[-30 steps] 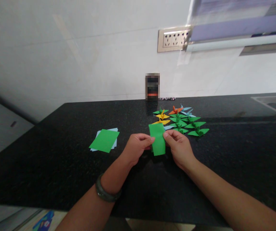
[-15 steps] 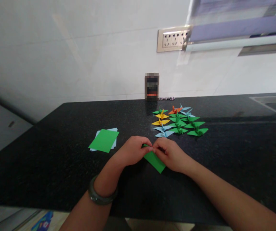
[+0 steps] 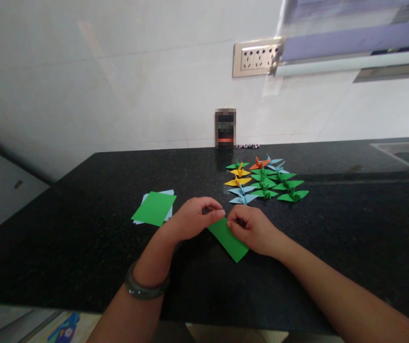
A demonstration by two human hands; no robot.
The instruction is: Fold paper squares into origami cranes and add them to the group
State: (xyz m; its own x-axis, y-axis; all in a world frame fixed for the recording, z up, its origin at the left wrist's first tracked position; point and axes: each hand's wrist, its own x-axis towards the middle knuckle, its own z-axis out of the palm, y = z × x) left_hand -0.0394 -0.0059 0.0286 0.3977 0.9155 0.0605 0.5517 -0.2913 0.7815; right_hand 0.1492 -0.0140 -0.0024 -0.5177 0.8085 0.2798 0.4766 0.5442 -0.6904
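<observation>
The strip (image 3: 230, 242) is bright green paper, matte and smooth, folded into a narrow rectangle with crisp straight edges. It lies flat on the counter (image 3: 83, 238), near the middle and a little toward the near edge. Its long axis runs diagonally, from far left to near right. The far end sits under the fingertips of both hands and the free near end points to the near right, its square corner bare on the stone.

The left hand (image 3: 193, 220) is curled, thumb and forefinger pinched together on the far left corner of the strip. The right hand (image 3: 252, 229) is curled too, its fingertips closed on the far end just beside the left hand's, and the two sets of fingertips almost touch. A dark, glossy bangle (image 3: 146, 288) rings the left wrist.

The counter is polished black stone with fine pale speckles, and it reflects the wall faintly.

To the left of the hands lies a stack (image 3: 153, 208) of flat paper squares, a green sheet on top and pale blue ones showing beneath. On the far right of the hands is a cluster of small folded cranes (image 3: 264, 183), with sharp pointed wings, in green, yellow, pale blue and orange, set close in rows. Behind them a small dark box (image 3: 225, 127) stands upright against the pale, smooth wall, and above it is a metal-framed socket plate (image 3: 256, 58).
</observation>
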